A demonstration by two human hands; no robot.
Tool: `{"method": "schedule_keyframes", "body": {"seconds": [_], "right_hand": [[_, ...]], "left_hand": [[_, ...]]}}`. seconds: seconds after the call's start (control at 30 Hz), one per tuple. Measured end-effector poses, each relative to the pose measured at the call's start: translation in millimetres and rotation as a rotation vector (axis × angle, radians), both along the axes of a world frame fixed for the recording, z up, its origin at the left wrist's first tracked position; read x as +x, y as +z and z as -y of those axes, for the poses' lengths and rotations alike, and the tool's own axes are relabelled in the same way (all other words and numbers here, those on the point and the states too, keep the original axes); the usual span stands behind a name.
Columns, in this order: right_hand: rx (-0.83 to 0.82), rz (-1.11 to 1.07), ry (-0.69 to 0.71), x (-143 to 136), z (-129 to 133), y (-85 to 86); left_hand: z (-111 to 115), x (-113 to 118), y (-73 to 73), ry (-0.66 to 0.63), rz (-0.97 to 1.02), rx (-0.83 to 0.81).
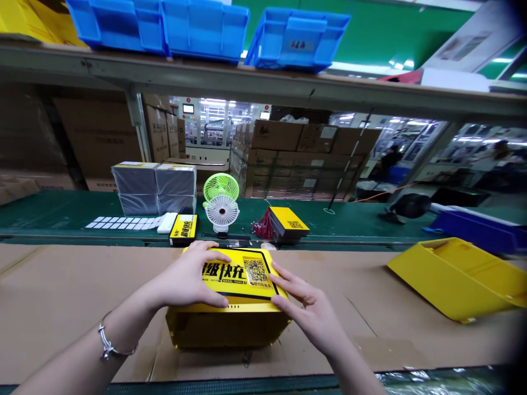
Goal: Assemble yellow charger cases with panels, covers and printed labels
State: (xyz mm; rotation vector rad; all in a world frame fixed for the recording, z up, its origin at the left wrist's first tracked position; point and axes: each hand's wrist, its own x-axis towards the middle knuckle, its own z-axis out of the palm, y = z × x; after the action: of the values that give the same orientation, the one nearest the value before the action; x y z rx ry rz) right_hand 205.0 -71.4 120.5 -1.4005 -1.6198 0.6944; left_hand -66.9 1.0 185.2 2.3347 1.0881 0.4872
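both grips are loosely open: your left hand (185, 280) spreads across the printed panel (235, 284) on top of the yellow casing (226, 329), and your right hand (308, 307) touches that panel's right edge. beyond the casing stands a white fan (222, 213); right of the casing rests another yellow shell (457, 282).

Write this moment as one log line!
left hand: on printed panel | right hand: at panel's right edge | beneath panel: yellow casing
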Motion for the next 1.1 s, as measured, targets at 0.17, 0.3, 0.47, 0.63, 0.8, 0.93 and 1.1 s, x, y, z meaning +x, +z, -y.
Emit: {"method": "schedule_keyframes", "body": {"seconds": [0.17,0.3,0.47,0.63,0.8,0.93,1.1], "right_hand": [[-0.026,0.045,0.000,-4,2,7.9],[-0.043,0.172,0.018,-2,3,19.6],[-0.090,0.215,0.143,9,-13,28.6],[-0.128,0.123,0.361,14,-35,30.8],[-0.127,0.149,0.332,15,-39,28.6],[-0.053,0.320,0.176,3,-44,25.5],[0.037,0.645,0.029,-47,-47,28.3]], "left_hand": [[0,1,-6.7,-0.059,-0.135,0.099],[0,-11,-17.7,-0.096,-0.193,0.148],[-2,-42,-28.3,-0.029,-0.158,0.027],[1,-55,-33.8,0.031,-0.063,-0.084],[5,-51,-36.8,0.071,-0.056,-0.073],[7,-41,-36.1,0.124,-0.200,0.023],[11,0,-29.1,0.061,-0.292,0.226]]}}
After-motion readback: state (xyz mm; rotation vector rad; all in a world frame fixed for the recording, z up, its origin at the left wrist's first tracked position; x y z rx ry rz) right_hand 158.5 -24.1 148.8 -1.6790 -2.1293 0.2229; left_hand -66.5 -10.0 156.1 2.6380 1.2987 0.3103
